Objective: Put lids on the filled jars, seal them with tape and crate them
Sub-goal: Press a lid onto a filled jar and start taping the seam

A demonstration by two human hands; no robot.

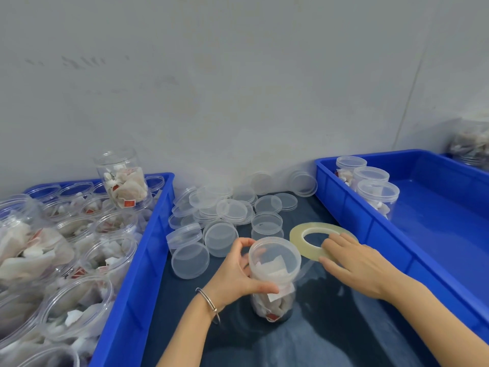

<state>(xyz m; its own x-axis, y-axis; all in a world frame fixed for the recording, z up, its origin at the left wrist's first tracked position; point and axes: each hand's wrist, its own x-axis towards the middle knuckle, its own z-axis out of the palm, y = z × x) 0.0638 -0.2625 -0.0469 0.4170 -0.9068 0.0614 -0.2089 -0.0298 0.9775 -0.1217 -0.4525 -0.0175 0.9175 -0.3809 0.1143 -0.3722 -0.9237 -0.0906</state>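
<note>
A clear jar filled with white sachets stands on the dark table in front of me, a clear lid on its top. My left hand is wrapped around the jar just under the lid. A flat roll of clear tape lies to the right of the jar, and my right hand rests flat on its near edge. A strip of tape runs from the roll to the jar's neck. In the blue crate on the right stand three lidded jars.
A pile of loose clear lids covers the table behind the jar. The blue crate on the left holds several open filled jars; one jar lies on top of them. A grey wall closes the back.
</note>
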